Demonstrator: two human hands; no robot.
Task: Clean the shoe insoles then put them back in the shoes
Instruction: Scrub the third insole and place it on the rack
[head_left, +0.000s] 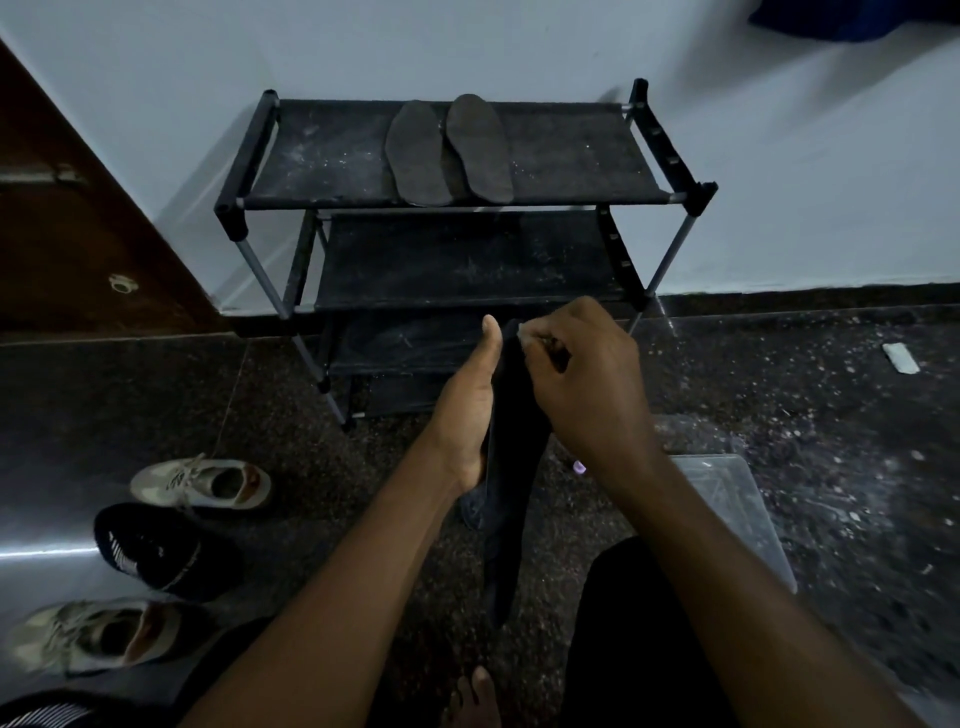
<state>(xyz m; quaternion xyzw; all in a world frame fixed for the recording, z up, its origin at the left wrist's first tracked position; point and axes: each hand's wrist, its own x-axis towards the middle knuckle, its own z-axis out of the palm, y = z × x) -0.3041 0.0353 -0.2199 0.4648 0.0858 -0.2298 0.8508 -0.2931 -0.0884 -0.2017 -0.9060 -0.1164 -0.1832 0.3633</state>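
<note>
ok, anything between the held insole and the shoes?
Nothing visible. The left hand grips the insole, the right hand pinches a white scrap against its top; only bare floor lies between it and the black shoe and two beige sneakers at the left. The sneakers' openings face up, unblocked.

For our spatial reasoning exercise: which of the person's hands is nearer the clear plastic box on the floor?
Right. The right hand, pinching a white wipe, is up-left of the clear plastic box; the left hand, holding the dark insole, lies farther left.
</note>
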